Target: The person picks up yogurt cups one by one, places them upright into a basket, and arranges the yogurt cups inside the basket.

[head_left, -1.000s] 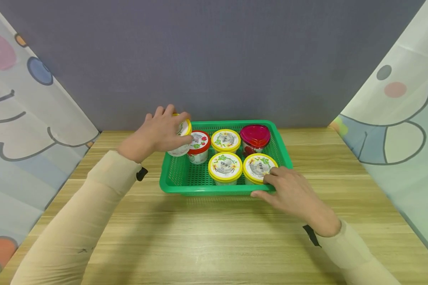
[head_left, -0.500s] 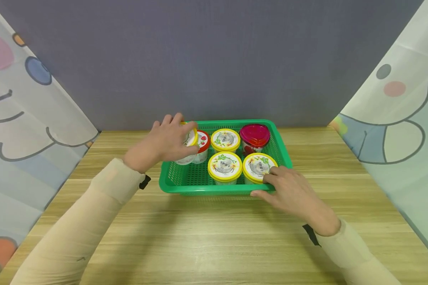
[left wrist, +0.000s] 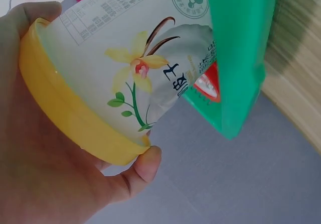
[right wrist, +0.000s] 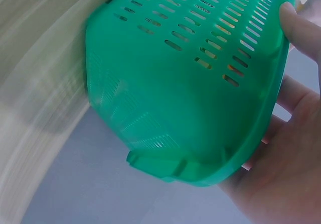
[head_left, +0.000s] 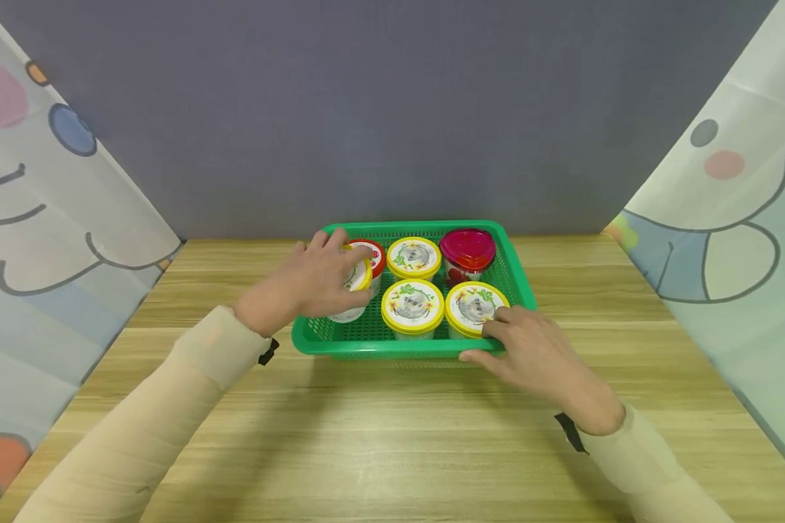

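Observation:
A white tub with a yellow lid [left wrist: 135,63], printed with a vanilla flower, is gripped round its lid by my left hand [head_left: 307,283]. It hangs at the left side of a green plastic basket [head_left: 392,350], in front of a red-lidded tub [head_left: 375,254]. My right hand [head_left: 539,356] grips the basket's front rim near the right corner, thumb outside and fingers inside. Standing in the basket are more yellow-lidded tubs: one at the back [head_left: 413,256], one front middle [head_left: 413,305] and one front right [head_left: 474,306]. A cup with a magenta-red lid [head_left: 468,249] is at the back right.
The basket stands on a wood-grain table [head_left: 392,436], close to a dark grey panel [head_left: 392,116] behind. Cartoon-printed curtains [head_left: 719,167] flank the table on both sides.
My left hand has moved right and toward me with the yellow-lidded tub, lowering it at the basket's left side. My right hand keeps its place on the rim.

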`<move>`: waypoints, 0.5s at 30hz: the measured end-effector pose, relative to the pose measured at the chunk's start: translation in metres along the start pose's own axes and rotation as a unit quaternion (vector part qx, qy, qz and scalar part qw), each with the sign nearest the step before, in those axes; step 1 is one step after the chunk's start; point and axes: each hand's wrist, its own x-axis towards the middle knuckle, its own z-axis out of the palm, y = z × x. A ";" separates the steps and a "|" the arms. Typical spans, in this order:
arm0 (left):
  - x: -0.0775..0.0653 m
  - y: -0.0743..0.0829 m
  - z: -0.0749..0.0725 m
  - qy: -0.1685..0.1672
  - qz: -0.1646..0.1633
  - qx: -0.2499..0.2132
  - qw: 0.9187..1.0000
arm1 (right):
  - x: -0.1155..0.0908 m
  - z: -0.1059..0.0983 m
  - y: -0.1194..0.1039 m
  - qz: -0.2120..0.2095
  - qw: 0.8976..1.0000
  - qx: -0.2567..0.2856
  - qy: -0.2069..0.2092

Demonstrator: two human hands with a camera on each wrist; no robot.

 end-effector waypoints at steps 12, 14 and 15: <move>-0.002 0.005 0.022 -0.022 0.008 -0.021 0.999 | 0.001 0.000 -0.001 0.002 1.000 0.004 -0.002; -0.002 0.006 0.025 -0.027 0.009 -0.029 0.999 | 0.000 0.000 0.000 0.003 1.000 0.002 -0.004; -0.002 0.007 0.026 -0.030 0.010 -0.032 0.999 | 0.000 0.000 0.000 0.004 1.000 0.002 -0.005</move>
